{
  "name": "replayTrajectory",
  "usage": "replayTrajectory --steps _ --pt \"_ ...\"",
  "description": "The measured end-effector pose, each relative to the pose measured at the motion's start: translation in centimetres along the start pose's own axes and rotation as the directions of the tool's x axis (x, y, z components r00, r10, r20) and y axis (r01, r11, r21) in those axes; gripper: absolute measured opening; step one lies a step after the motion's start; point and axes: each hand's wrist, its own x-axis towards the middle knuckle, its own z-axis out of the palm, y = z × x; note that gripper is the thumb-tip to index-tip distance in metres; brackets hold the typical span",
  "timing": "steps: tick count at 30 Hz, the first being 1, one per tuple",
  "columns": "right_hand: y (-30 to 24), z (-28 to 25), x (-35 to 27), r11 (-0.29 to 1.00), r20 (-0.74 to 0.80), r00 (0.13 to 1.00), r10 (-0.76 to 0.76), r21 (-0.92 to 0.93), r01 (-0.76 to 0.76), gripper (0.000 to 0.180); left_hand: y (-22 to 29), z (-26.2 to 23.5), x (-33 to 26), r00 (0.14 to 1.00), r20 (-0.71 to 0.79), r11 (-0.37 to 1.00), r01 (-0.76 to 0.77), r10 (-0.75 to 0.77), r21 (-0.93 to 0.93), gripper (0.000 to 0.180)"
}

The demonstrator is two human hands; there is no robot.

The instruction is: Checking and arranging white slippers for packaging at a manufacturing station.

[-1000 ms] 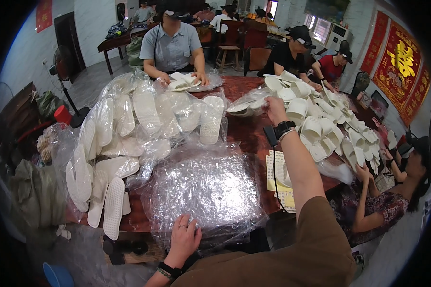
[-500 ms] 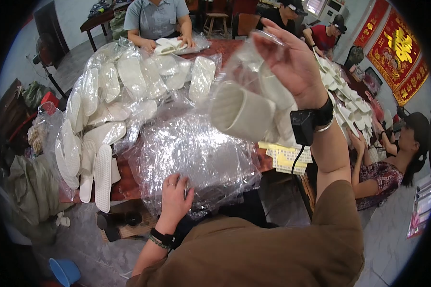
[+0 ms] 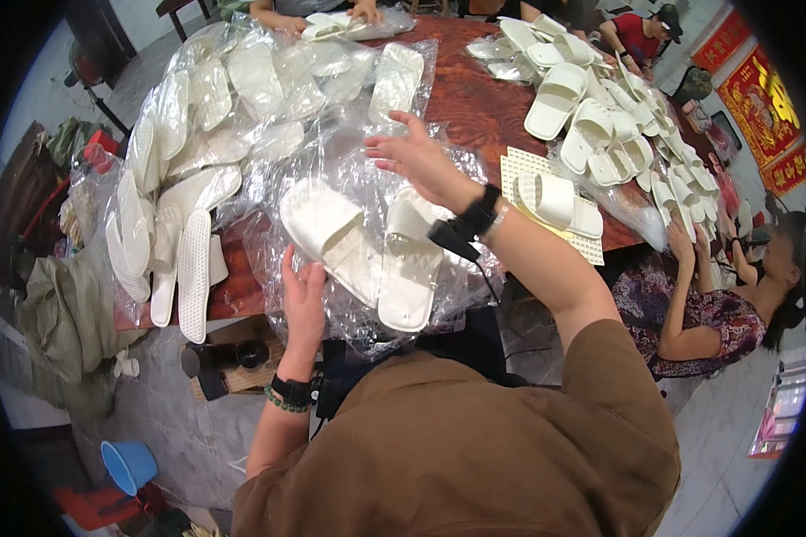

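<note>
White slippers [image 3: 327, 225], 2 in number, lie between left grip [image 3: 304, 306] and right grip [image 3: 430, 170], both released

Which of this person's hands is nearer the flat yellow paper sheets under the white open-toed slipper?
Right: the right hand is a short way left of the yellow paper sheets; the left hand is farther left, beside the pair of white slippers.

Slipper [image 3: 407, 295] partly hidden behind right hand [image 3: 430, 167], co-worker [image 3: 364, 12] cut off by top edge, yellow sheets' [image 3: 528, 162] print illegibly small
</note>
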Motion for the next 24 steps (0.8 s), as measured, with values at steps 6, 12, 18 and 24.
replayTrajectory --steps 6,12,18,24 --pt "-2.2 -0.2 -11.4 0.680 0.564 0.824 0.064 -0.629 0.378 0.020 1.2 1.7 -1.0 0.978 0.084 0.863 -0.210 0.193 0.460 0.121" --pt "4.0 -1.0 -18.3 0.548 0.610 0.768 0.192 -0.716 0.432 0.030 1.2 2.6 -0.9 0.963 0.118 0.828 -0.268 0.241 0.493 0.116" --pt "3.1 -1.9 -19.9 -0.053 0.339 0.932 -0.130 -0.941 0.335 0.038 0.7 1.9 -0.7 0.979 0.064 0.854 -0.199 0.192 0.481 0.106" --pt "0.3 -0.8 -21.7 0.376 0.408 0.849 0.335 -0.884 0.277 0.030 0.6 1.4 -0.2 0.998 -0.030 0.977 -0.049 0.057 0.209 0.094"
